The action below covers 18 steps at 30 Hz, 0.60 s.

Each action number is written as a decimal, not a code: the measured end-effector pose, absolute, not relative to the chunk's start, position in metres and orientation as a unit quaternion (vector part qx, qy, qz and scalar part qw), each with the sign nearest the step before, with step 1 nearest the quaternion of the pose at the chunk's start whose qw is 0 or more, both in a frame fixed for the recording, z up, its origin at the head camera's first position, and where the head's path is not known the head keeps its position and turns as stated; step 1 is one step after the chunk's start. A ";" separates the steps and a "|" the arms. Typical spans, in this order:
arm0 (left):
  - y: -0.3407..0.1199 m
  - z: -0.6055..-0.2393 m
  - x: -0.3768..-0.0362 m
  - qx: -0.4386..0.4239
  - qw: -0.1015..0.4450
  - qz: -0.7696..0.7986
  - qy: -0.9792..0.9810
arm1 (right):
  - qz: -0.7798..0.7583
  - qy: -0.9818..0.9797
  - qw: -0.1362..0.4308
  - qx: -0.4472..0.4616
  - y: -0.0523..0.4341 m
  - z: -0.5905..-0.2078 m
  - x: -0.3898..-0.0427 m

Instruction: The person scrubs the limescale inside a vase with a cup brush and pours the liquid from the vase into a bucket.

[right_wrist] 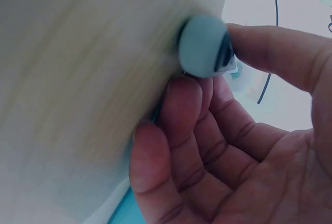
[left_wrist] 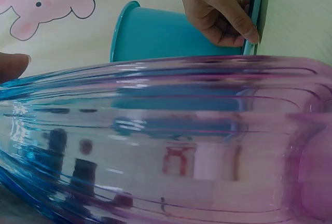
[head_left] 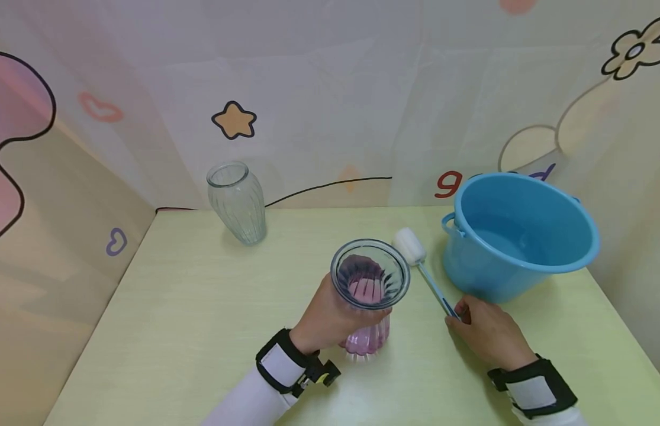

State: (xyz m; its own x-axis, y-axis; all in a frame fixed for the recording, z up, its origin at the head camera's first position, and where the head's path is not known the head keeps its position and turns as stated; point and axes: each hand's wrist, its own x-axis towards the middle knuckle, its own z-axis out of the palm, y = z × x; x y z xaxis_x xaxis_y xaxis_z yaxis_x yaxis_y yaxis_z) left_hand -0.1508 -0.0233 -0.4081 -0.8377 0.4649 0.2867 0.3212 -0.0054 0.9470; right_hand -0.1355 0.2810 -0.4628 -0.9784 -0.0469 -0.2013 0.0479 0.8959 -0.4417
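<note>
— Two hands were at work. How did the fingers lie?

— The left hand (head_left: 330,316) was wrapped round the pink vase (head_left: 368,296), fingers curled about its ribbed body below the flared rim. The right hand (head_left: 486,331) pinched the end of the blue brush handle (head_left: 436,290) between thumb and fingers (right_wrist: 171,130); the right wrist view showed the handle's end (right_wrist: 205,45) against the thumb tip.

— And where did those things stand?

— The vase stood upright on the desk (head_left: 202,331), near its front middle. The brush lay low over the desk, its white sponge head (head_left: 409,245) just beside the vase's rim, on the far right of it.

— What crowded them?

— The blue bucket (head_left: 516,236) stood just right of the brush, close to the desk's right edge, with the right hand close by its base. A clear glass vase (head_left: 236,201) stood well apart, at the back edge by the wall.

— Any open room?

— The left half of the desk lay bare, out to its left and front edges.
</note>
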 end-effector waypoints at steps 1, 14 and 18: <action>-0.023 -0.408 -0.151 0.279 0.055 0.653 0.702 | -0.228 0.968 0.104 0.000 0.281 -0.463 -0.135; -0.026 -0.413 -0.155 0.304 0.066 0.648 0.696 | -0.229 0.969 0.095 0.010 0.279 -0.460 -0.134; -0.026 -0.417 -0.156 0.310 0.071 0.648 0.692 | -0.225 0.972 0.073 0.008 0.278 -0.456 -0.132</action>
